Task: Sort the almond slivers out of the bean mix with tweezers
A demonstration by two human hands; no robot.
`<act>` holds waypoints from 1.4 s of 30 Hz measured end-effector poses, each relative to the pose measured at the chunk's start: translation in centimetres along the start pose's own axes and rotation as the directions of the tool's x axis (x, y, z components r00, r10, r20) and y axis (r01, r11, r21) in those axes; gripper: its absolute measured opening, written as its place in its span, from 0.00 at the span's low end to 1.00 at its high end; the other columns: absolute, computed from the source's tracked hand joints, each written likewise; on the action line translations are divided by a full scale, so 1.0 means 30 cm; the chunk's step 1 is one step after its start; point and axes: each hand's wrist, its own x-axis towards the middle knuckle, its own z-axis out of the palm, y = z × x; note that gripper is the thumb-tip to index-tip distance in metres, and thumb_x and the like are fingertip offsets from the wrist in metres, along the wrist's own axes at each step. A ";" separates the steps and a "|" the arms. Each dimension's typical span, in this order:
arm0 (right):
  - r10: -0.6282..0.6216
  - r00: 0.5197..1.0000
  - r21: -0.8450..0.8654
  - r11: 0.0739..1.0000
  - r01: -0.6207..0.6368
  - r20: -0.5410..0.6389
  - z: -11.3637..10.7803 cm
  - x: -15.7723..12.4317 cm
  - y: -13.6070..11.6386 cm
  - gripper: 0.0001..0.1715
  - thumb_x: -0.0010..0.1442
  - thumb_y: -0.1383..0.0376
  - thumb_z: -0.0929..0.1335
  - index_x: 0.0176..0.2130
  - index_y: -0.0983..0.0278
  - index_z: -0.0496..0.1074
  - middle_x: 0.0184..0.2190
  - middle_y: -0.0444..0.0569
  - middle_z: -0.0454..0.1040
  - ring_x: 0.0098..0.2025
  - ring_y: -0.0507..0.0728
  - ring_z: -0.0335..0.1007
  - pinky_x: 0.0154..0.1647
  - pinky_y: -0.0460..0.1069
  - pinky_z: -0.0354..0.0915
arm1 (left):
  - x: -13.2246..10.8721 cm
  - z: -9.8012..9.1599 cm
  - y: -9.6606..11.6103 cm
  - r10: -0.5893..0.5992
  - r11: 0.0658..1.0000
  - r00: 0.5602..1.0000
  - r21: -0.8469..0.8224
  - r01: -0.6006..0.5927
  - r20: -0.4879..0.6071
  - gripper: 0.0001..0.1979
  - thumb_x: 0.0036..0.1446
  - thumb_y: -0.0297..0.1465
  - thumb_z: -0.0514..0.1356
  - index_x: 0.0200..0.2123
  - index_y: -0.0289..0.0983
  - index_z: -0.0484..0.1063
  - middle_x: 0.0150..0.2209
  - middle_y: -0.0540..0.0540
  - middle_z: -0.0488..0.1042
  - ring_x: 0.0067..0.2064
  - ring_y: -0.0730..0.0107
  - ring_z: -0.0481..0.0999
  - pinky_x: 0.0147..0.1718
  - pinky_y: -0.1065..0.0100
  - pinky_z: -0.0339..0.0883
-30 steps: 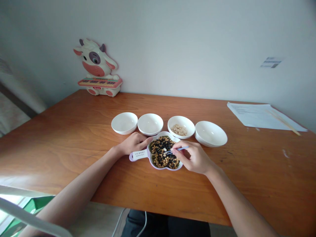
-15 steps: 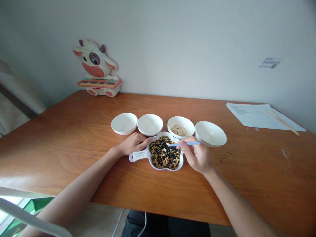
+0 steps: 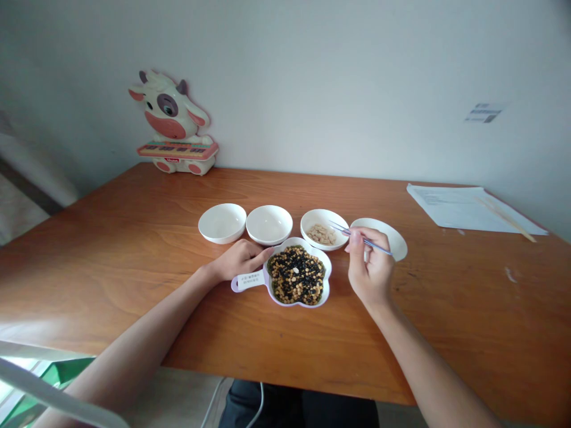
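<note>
On the orange wooden desk, the right hand is lifting thin tweezers.

Its grip is closed on them, tips over the seed bowl, at 1 o'clock from the flower-shaped dish of mixed beans; the left hand rests open against the dish.

The right hand hides part of the rightmost white bowl; print on the dish's label and the paper sheet is too small to read.
</note>
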 end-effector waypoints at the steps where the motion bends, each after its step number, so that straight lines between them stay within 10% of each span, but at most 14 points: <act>1: 0.009 1.000 0.022 1.000 -0.009 0.005 0.000 -0.002 0.000 0.08 0.70 0.64 0.65 0.47 0.62 0.70 0.37 0.51 0.77 0.36 0.56 0.76 0.36 0.51 0.71 | 0.000 0.000 0.000 -0.002 1.000 1.000 0.000 0.002 -0.002 0.31 0.73 0.43 0.47 0.18 0.34 0.57 0.17 0.52 0.60 0.20 0.80 0.57 0.20 0.75 0.52; 7: -0.072 0.980 0.087 0.995 0.056 0.186 -0.009 -0.005 -0.026 0.07 0.69 0.65 0.64 0.46 0.61 0.70 0.38 0.49 0.76 0.33 0.54 0.74 0.31 0.48 0.69 | 0.000 0.002 -0.001 0.009 1.000 1.000 -0.002 -0.009 -0.002 0.31 0.73 0.43 0.46 0.18 0.35 0.57 0.17 0.52 0.60 0.20 0.80 0.56 0.19 0.74 0.51; 15: -0.246 0.835 0.079 0.968 0.239 0.492 0.004 -0.026 -0.036 0.06 0.67 0.67 0.66 0.36 0.61 0.70 0.29 0.46 0.77 0.29 0.54 0.73 0.32 0.50 0.67 | 0.001 0.001 -0.007 0.009 1.000 1.000 0.005 -0.009 -0.001 0.31 0.73 0.43 0.47 0.18 0.34 0.57 0.17 0.52 0.60 0.20 0.80 0.57 0.20 0.74 0.51; 42: -0.242 0.869 0.063 0.969 0.239 0.431 0.014 -0.018 -0.053 0.06 0.70 0.67 0.65 0.41 0.62 0.73 0.29 0.44 0.82 0.31 0.54 0.80 0.36 0.49 0.74 | 0.001 0.003 -0.004 0.036 0.999 0.999 0.002 -0.036 -0.014 0.30 0.73 0.42 0.46 0.18 0.35 0.56 0.16 0.52 0.59 0.20 0.80 0.56 0.19 0.75 0.51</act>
